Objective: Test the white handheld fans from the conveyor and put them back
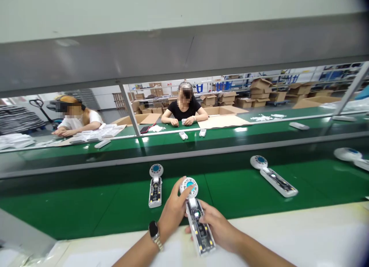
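- Device [201,229] with white round head, blue centre and long handle showing a dark circuit board; held in both hands above the near edge of the belt and the white ledge, tilted, head pointing away from the wearer. A small light glows near the top of its board.
- Left hand [172,208]: thumb laid over the round head, forefinger along its side, gripping it between them; the other fingers are mostly hidden. A dark-faced watch [153,229] sits on this wrist.
- Right hand [216,225]: closed around the handle, thumb on the board's side near the glowing light, fingertips showing from beneath at the far side.
- Green belt [230,194], just beyond, bearing a similar unit [155,191] to the left of the hands, another unit [277,182] to the right, and a third, partly cut off, at the right edge.
- White ledge [302,230] along the near side.
- Across the line, a co-worker in black [184,110] with hands around a small white piece; farther left, a co-worker in white [94,117] beside stacked white parts.
- Cardboard boxes [261,91] behind.
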{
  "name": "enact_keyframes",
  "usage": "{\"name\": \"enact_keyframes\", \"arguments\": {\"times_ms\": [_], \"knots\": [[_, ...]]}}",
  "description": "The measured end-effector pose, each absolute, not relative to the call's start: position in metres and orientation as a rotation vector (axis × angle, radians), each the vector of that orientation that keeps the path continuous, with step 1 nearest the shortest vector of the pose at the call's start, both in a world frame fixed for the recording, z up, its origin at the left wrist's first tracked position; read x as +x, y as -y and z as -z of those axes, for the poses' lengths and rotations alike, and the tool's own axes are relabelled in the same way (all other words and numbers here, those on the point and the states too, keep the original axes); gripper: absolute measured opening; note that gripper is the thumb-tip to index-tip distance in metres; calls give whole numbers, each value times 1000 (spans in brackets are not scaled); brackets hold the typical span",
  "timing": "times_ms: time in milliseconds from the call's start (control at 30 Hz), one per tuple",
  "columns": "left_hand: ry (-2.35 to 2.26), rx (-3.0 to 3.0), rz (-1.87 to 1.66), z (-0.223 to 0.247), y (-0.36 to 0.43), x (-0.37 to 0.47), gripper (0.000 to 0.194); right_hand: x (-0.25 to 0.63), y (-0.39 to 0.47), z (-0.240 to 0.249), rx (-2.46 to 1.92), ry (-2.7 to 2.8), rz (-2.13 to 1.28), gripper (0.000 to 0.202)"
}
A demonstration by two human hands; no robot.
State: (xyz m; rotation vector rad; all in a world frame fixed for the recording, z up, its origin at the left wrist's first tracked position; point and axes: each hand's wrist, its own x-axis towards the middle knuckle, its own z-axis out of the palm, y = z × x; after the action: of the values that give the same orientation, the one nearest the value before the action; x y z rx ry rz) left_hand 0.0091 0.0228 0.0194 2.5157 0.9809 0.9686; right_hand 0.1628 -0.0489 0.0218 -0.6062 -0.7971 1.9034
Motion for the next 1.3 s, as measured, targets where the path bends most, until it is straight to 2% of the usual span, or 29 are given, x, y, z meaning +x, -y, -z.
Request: {"name": "enact_keyframes", "arguments": {"times_ms": [267,667,900,1300], "knots": [[-1020,2555,-858,-23,-24,10,64,165,51,-19,-590,903,-1866,46],[-986,2605,-848,-25,-23,10,61,168,51,-18,-628,967,-1855,47],[-1002,2590,-848,-25,-23,10,53,168,52,-18,-607,986,-1849,47],[-985,2593,-856,-26,-22,9,58,167,50,-15,-574,937,-1884,58]]}}
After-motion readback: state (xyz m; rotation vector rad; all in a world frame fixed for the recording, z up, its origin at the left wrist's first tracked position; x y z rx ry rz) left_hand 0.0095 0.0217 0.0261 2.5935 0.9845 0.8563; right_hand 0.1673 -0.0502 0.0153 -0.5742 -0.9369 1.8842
